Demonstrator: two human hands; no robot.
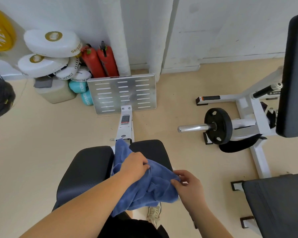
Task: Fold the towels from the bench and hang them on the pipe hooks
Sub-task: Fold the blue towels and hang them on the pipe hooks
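Observation:
A blue towel (pixel 145 189) lies crumpled over the black padded bench (pixel 86 170), draped across the gap between its two pads. My left hand (pixel 136 164) pinches a fold near the towel's middle. At the towel's right edge, my right hand (pixel 189 185) grips the cloth between thumb and fingers. Two white vertical pipes (pixel 118 36) run up the wall at the back. No hooks show on them.
A metal footplate (pixel 122 93) stands beyond the bench. White boxing pads (pixel 52 43), red extinguishers (pixel 100 60) and a jug sit at the back left. A weight machine with a black plate (pixel 218 126) and another black pad (pixel 279 203) are on the right.

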